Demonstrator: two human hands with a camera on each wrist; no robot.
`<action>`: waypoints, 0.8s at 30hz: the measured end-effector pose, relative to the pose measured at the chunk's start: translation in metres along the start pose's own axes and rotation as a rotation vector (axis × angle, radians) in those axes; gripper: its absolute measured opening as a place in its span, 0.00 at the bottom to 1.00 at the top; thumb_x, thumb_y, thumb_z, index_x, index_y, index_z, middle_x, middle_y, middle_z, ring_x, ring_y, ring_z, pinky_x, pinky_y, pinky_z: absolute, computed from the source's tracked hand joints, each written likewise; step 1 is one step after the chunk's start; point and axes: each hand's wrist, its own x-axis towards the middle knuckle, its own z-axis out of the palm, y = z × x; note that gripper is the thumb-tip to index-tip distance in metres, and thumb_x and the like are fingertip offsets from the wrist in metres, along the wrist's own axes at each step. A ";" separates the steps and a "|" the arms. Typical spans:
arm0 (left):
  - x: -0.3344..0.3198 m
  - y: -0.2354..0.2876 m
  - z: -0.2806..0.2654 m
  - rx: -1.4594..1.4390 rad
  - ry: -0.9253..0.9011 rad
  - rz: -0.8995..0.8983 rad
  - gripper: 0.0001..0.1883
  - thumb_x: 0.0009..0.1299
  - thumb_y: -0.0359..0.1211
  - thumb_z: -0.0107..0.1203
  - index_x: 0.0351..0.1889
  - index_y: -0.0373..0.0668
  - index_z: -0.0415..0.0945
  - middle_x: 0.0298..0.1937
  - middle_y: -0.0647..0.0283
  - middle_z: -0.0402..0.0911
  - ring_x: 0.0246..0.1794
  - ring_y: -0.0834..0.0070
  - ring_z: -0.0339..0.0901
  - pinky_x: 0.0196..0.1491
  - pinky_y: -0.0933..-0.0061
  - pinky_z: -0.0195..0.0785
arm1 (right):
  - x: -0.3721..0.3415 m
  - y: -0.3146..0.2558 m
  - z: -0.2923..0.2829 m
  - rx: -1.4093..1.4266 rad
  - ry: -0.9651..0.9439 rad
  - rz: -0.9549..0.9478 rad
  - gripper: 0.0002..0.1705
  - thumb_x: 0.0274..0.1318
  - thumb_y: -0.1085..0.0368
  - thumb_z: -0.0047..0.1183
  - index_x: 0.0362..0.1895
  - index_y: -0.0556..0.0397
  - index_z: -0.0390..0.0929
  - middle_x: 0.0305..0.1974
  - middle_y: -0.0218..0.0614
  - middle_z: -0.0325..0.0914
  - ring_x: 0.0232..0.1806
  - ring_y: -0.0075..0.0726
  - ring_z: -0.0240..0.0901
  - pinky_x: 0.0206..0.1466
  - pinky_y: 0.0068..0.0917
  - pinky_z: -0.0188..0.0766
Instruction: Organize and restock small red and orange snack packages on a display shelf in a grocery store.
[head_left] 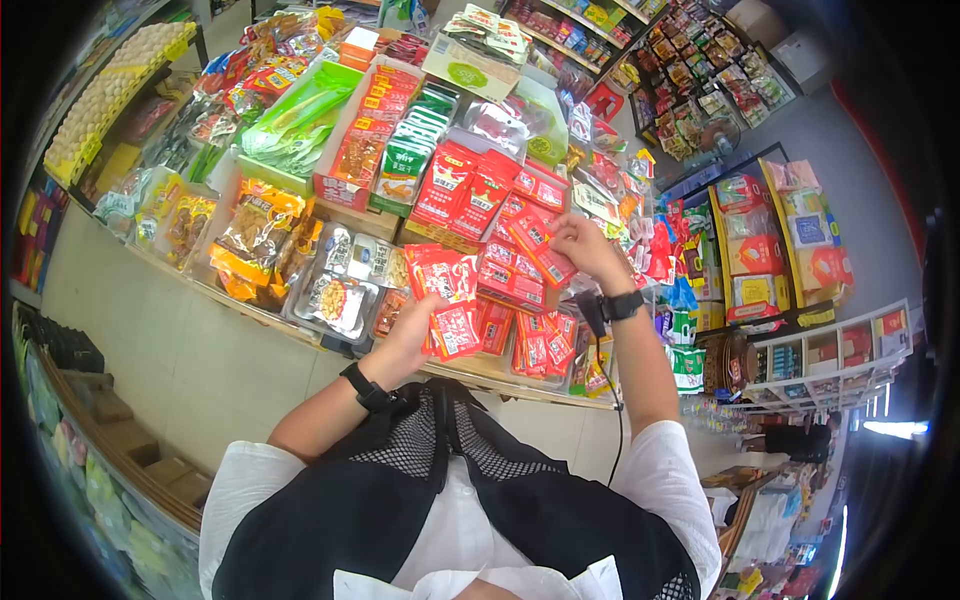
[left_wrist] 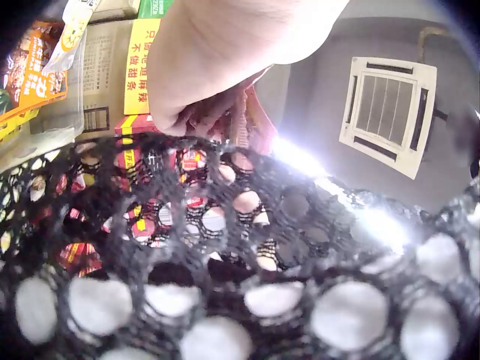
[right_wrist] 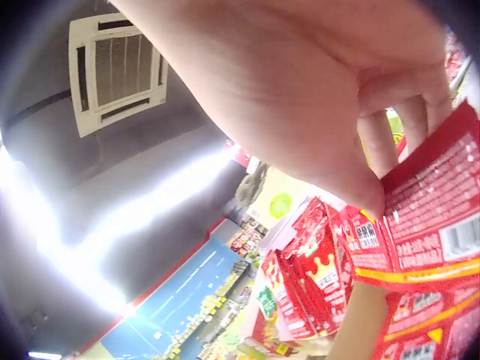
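My left hand grips several red snack packets, fanned over one another, above the near edge of the display. In the left wrist view the same hand shows from behind, and black mesh cloth hides most of what it holds. To its right, my right hand pinches a single red packet at one edge, over an open box of similar packets. The right wrist view shows the thumb of the right hand against that packet's printed back.
Bigger red bags stand behind the box. More small red packets lie at the front edge, beside clear tubs of nuts. Orange snack bags fill a bin at left. A cable hangs from the right wrist.
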 end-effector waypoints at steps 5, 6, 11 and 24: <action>-0.002 -0.003 -0.005 0.008 -0.071 0.107 0.17 0.73 0.26 0.47 0.59 0.37 0.67 0.51 0.58 0.79 0.49 0.70 0.82 0.52 0.62 0.80 | 0.057 0.012 -0.006 -0.366 -0.291 0.093 0.10 0.49 0.73 0.59 0.39 0.57 0.77 0.27 0.27 0.79 0.29 0.20 0.74 0.35 0.22 0.71; -0.003 -0.002 -0.008 -0.004 -0.090 0.111 0.16 0.73 0.26 0.49 0.58 0.38 0.68 0.50 0.60 0.79 0.49 0.71 0.81 0.52 0.64 0.79 | 0.066 0.014 -0.003 -0.388 -0.301 0.085 0.11 0.49 0.73 0.59 0.39 0.57 0.78 0.27 0.28 0.79 0.30 0.20 0.74 0.35 0.23 0.71; -0.008 0.002 -0.012 0.031 -0.040 0.156 0.16 0.72 0.25 0.52 0.57 0.39 0.69 0.49 0.61 0.80 0.49 0.72 0.81 0.51 0.66 0.78 | 0.098 0.036 0.011 -0.542 -0.294 0.073 0.14 0.45 0.69 0.63 0.39 0.57 0.79 0.31 0.32 0.81 0.34 0.26 0.77 0.37 0.27 0.73; 0.003 0.000 -0.018 0.087 0.039 0.181 0.17 0.71 0.27 0.55 0.57 0.40 0.67 0.50 0.59 0.79 0.48 0.70 0.81 0.49 0.63 0.80 | 0.070 0.043 0.046 -0.662 -0.277 -0.063 0.16 0.45 0.66 0.65 0.39 0.58 0.79 0.35 0.43 0.82 0.39 0.43 0.80 0.43 0.34 0.75</action>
